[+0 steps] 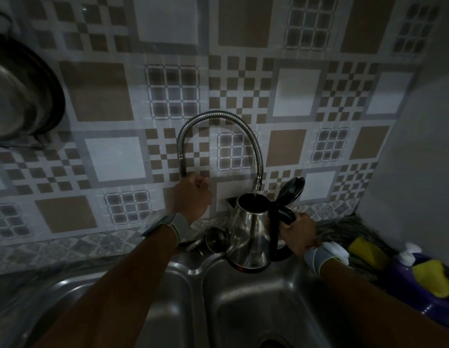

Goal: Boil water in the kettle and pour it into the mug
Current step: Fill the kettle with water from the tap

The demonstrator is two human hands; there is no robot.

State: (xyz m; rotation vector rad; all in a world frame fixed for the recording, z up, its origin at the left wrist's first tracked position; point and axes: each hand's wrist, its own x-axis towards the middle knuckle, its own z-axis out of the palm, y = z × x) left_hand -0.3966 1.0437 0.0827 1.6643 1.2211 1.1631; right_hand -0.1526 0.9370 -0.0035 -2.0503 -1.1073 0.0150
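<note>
- My right hand point(297, 233) is curled around the black handle of the kettle point(251, 234) and holds it over the right basin of the sink point(243, 310), under the outlet of the tap point(218, 136).
- The lid point(291, 189) of the kettle stands open, tipped back behind the handle, and the outlet of the bent metal hose is just above the open mouth.
- My left hand point(193, 197) is at the base of the tap, near the wall. The fingers look curled, probably around the valve, but the valve itself is hidden behind the hand, so I cannot tell surely what it grips.
- I think a thin stream of water goes into the kettle, but the picture is dark and I cannot say how full it is.
- The mug does not show in this view.
- Risk one: the light is poor, so I may not see the water level, and the kettle could overfill and later spill when it boils.
- Risk two: the kettle gets heavier as it fills; with only one hand on the handle it can tilt and slide away from the stream.
- Risk three: water may run over the bottom of the kettle, where its electric contact should be; it must be dry before it goes on its base.
- Risk four: the yellow sponge point(364, 252) and the purple bottle point(429, 280) lie near my right arm, and I could knock them when I lift the kettle out.
</note>
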